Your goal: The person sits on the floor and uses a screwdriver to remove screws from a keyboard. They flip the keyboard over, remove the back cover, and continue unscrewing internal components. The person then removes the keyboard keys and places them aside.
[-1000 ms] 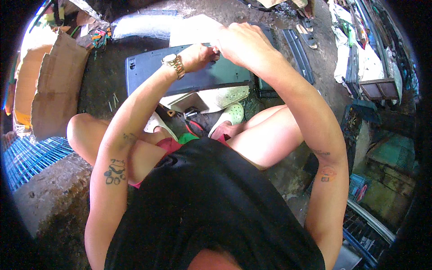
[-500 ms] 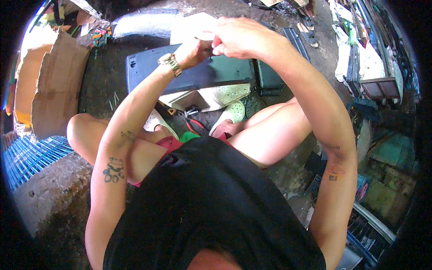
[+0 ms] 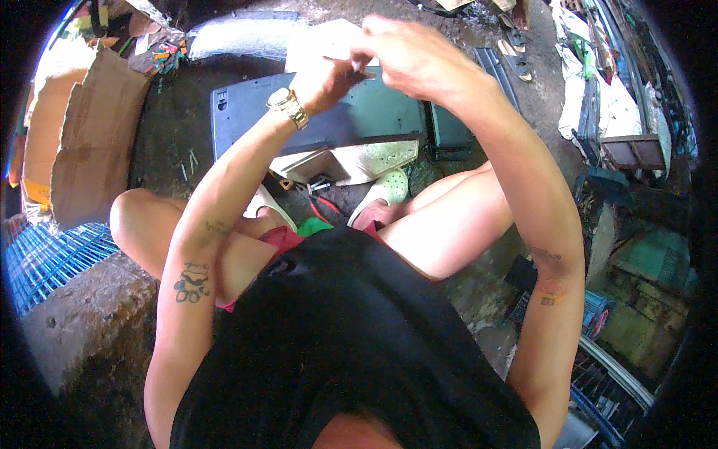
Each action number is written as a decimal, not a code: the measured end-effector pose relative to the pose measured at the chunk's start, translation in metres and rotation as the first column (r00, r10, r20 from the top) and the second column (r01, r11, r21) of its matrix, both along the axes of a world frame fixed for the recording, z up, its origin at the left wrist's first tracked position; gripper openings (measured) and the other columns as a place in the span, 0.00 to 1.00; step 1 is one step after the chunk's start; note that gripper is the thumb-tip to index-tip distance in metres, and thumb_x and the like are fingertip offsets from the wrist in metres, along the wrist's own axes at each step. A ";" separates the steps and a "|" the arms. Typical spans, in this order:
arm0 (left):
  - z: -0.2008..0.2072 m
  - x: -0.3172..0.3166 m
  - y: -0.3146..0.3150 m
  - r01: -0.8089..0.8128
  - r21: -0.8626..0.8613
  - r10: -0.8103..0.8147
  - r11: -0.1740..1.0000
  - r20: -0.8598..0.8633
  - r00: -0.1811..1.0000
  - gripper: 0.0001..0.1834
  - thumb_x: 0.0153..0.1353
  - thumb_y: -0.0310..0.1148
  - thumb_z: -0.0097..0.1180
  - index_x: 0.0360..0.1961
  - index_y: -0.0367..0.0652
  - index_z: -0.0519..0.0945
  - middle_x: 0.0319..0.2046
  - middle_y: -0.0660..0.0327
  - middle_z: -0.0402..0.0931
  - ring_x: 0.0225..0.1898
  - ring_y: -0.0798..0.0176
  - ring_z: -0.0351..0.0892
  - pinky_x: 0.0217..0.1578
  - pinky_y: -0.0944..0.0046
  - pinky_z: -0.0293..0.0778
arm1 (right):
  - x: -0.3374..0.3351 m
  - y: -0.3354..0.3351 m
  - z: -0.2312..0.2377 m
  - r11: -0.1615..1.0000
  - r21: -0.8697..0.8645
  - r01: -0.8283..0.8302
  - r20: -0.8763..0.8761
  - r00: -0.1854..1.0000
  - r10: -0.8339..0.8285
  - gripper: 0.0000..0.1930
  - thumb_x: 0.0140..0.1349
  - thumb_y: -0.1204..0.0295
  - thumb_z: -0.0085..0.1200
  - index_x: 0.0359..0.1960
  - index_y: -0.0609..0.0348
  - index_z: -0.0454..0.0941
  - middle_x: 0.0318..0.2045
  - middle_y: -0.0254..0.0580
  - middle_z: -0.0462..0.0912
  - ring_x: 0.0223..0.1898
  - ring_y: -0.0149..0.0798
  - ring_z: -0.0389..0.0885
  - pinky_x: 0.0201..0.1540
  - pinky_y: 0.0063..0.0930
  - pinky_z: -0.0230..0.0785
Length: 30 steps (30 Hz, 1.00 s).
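Black plastic panel (image 3: 366, 120) lies at twelve o'clock, beneath both hands. Since half a second ago the right hand (image 3: 400, 60) has risen slightly, suggesting the work remains at the fingertips, not on the panel. The left hand (image 3: 327, 84), just short of twelve, curls inward; fingertips meet or nearly so. Whether they pinch anything, I cannot tell.

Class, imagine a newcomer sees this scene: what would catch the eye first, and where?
Probably the left grip and right grip, close together at top centre, overlapping a large dark panel in this view. Next, perhaps, the gold-coloured watch on the left forearm, then the brown cardboard box at far left.
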<state>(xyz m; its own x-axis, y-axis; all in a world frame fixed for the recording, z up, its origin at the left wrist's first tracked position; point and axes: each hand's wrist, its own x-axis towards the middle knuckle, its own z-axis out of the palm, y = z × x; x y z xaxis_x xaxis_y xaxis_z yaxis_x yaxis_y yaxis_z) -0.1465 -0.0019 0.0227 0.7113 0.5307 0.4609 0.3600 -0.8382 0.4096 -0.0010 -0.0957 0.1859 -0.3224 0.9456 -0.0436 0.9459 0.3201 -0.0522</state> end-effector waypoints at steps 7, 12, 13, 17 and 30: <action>0.159 -0.044 0.008 -0.114 0.182 0.043 0.977 0.354 0.934 0.14 0.60 0.34 0.68 0.48 0.49 0.87 0.46 0.55 0.85 0.50 0.50 0.83 0.51 0.52 0.77 | 0.001 -0.078 0.047 0.781 0.472 0.410 -0.490 0.858 -0.154 0.12 0.69 0.69 0.61 0.53 0.53 0.82 0.46 0.49 0.88 0.44 0.49 0.88 0.46 0.37 0.80; 0.187 -0.041 0.014 -0.036 0.703 -0.134 0.710 0.185 0.974 0.31 0.51 0.25 0.70 0.57 0.62 0.81 0.67 0.59 0.69 0.74 0.47 0.58 0.71 0.36 0.60 | -0.061 -0.130 -0.089 0.638 0.107 0.763 -0.858 0.395 -0.329 0.16 0.70 0.62 0.63 0.49 0.61 0.81 0.39 0.50 0.88 0.37 0.46 0.90 0.43 0.40 0.80; 0.182 -0.052 0.010 -0.028 0.495 -0.006 0.868 0.067 0.998 0.39 0.52 0.23 0.69 0.66 0.64 0.76 0.76 0.57 0.59 0.79 0.44 0.48 0.74 0.34 0.56 | -0.083 -0.135 -0.125 0.578 -0.146 0.803 -0.693 0.334 -0.639 0.18 0.73 0.58 0.58 0.49 0.63 0.80 0.37 0.57 0.88 0.37 0.56 0.89 0.42 0.46 0.79; 0.163 -0.079 0.037 -0.206 0.233 0.136 0.950 0.285 0.949 0.31 0.58 0.26 0.68 0.64 0.42 0.76 0.64 0.50 0.75 0.67 0.45 0.71 0.68 0.48 0.68 | -0.113 -0.171 -0.189 0.561 -0.577 0.594 -0.534 0.246 -0.809 0.24 0.78 0.51 0.46 0.45 0.64 0.75 0.27 0.62 0.84 0.30 0.62 0.85 0.31 0.48 0.75; 0.066 -0.101 0.028 0.103 -0.016 -0.103 0.995 -0.314 0.944 0.25 0.61 0.43 0.67 0.55 0.41 0.80 0.51 0.52 0.82 0.54 0.46 0.79 0.57 0.48 0.76 | -0.110 -0.190 -0.220 0.597 -0.625 0.503 -0.551 0.257 -0.794 0.22 0.75 0.51 0.53 0.48 0.61 0.77 0.21 0.44 0.81 0.22 0.37 0.81 0.28 0.36 0.72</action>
<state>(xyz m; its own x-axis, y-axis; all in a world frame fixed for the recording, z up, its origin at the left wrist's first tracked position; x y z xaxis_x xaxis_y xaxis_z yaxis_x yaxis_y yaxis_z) -0.2473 0.0266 0.0886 0.8707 0.4466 0.2057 0.3821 -0.8779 0.2888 -0.1108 -0.2855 -0.0337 0.3566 0.8256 -0.4373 0.3611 -0.5535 -0.7505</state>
